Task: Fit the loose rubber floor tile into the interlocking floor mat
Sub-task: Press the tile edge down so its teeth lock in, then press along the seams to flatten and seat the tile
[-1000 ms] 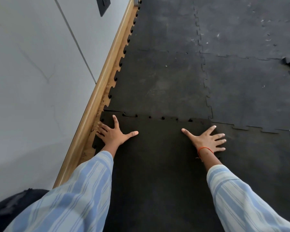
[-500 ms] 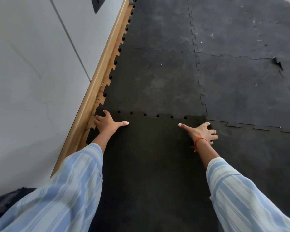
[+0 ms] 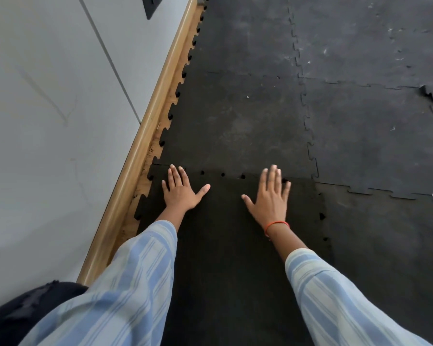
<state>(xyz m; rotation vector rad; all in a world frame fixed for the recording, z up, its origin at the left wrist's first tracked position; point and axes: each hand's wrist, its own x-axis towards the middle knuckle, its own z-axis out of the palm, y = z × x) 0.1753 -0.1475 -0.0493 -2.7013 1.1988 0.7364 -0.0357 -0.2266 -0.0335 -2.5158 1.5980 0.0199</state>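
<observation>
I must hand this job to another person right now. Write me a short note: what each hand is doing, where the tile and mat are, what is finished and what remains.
Left hand: open, flat on the loose tile near its far-left corner.
Right hand: open, fingers blurred, over the tile's far edge; contact unclear.
The tile lies beside the wooden skirting, its far edge against the laid floor mat.
Done: tile placed and lined up.
Left: small gaps show along the far seam and the right edge, so the tabs likely need pressing down there.
</observation>
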